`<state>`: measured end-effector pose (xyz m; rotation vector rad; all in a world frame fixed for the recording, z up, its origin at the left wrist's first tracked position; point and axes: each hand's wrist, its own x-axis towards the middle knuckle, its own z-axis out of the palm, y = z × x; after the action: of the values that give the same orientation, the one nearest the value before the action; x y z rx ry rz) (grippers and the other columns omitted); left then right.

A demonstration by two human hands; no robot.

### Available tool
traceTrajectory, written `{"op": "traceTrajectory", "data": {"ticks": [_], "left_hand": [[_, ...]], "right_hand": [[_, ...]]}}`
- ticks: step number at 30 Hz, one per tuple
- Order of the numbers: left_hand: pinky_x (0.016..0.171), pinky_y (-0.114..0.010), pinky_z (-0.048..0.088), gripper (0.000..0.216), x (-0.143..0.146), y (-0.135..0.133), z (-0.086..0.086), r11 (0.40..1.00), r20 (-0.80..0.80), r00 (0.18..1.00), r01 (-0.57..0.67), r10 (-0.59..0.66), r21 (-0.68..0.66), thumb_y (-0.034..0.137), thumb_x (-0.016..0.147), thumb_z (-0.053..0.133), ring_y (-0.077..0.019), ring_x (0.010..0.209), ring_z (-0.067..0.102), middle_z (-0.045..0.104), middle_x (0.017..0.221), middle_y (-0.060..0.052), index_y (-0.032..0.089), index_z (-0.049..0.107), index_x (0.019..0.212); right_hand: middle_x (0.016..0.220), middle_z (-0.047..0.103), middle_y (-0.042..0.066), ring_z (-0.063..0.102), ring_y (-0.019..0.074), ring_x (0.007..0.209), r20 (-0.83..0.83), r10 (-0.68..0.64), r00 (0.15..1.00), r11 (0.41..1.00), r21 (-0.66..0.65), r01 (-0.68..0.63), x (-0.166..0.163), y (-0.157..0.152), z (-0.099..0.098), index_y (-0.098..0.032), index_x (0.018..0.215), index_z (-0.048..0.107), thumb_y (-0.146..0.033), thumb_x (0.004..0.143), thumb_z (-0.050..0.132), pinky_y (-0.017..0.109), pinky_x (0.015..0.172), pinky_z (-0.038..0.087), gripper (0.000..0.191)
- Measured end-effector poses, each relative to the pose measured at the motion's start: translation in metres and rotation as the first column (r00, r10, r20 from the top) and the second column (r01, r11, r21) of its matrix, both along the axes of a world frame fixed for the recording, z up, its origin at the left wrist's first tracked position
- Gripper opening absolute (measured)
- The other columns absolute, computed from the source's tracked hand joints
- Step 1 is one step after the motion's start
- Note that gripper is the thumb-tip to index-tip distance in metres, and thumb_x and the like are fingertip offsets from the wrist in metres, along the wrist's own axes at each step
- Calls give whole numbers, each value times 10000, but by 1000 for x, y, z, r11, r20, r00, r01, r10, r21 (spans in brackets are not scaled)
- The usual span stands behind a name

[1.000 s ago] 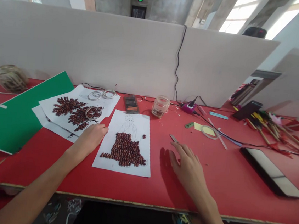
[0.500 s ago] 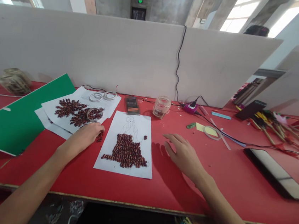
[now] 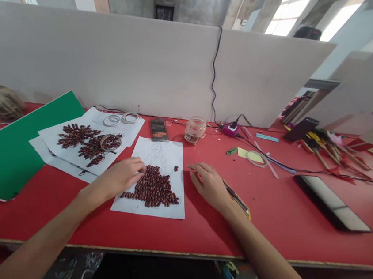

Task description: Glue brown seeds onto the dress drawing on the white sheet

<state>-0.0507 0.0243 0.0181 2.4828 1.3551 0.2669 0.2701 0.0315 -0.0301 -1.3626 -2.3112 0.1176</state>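
My left hand [image 3: 123, 173] is at the left edge of a white sheet [image 3: 172, 155] with a pencil figure drawn on it. Its fingers are curled together at the upper left of a patch of glossy dark red-brown beans [image 3: 155, 187]; what they hold, if anything, is hidden. One or two loose beans [image 3: 176, 168] lie near the sheet's right edge. Just right of the sheet rests my right hand [image 3: 208, 185], its fingers loosely stretched and holding nothing. A yellow utility knife [image 3: 237, 199] lies beside its wrist, partly covered.
More bean-covered sheets [image 3: 121, 126] and a green board [image 3: 39, 142] are at left. Behind are two clear tape rolls [image 3: 130, 117], a blurred dark object [image 3: 159, 130], a glass jar [image 3: 194, 130] and a purple power adapter [image 3: 230, 129]. A phone-like slab [image 3: 333, 203] lies at right.
My left hand has moved right, from the bean pile beside the sheet to the beans on the sheet. The view has turned slightly right, and the utility knife now shows by my right wrist.
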Motion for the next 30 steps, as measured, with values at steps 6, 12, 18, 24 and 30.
{"op": "traceTrajectory", "data": {"ticks": [6, 12, 18, 24, 30], "left_hand": [[826, -324, 485, 145, 79, -4, 4, 952, 17, 953, 302, -301, -51, 153, 996, 547, -211, 945, 650, 693, 980, -55, 172, 665, 914], [766, -309, 482, 196, 102, 6, -5, 911, -77, 907, 411, -413, -42, 136, 979, 562, -210, 876, 676, 711, 925, -60, 167, 675, 822], [702, -283, 459, 245, 104, 9, -7, 896, -19, 898, 438, -440, -78, 87, 937, 561, -178, 795, 665, 701, 859, -36, 180, 661, 734], [736, -286, 461, 282, 100, 4, -5, 899, -21, 902, 428, -432, -92, 104, 968, 531, -178, 805, 660, 708, 866, -33, 182, 666, 733], [777, -301, 471, 273, 93, -5, 0, 900, -5, 902, 430, -432, -67, 81, 982, 517, -181, 859, 655, 705, 930, -38, 183, 717, 827]], "right_hand": [[1115, 713, 99, 646, 260, 1005, -3, 54, 999, 998, 10, -54, -3, -3, -4, -210, 1184, 650, -206, 1043, 460, 381, 885, 469, 236], [1099, 690, 100, 620, 259, 998, -17, 102, 995, 995, 2, -102, -3, -3, -7, -209, 1177, 644, -169, 1028, 483, 375, 886, 466, 224], [1077, 686, 101, 600, 253, 978, -4, 113, 994, 993, -10, -114, -4, -3, -8, -198, 1168, 650, -167, 1024, 486, 377, 882, 464, 220], [1085, 687, 99, 587, 259, 995, 23, 95, 995, 995, -16, -95, -4, -4, -7, -192, 1175, 653, -182, 1033, 483, 383, 895, 455, 222], [1088, 689, 95, 585, 256, 986, 28, 92, 995, 996, -18, -91, -5, -5, -6, -197, 1172, 652, -186, 1040, 467, 381, 893, 448, 227]]}}
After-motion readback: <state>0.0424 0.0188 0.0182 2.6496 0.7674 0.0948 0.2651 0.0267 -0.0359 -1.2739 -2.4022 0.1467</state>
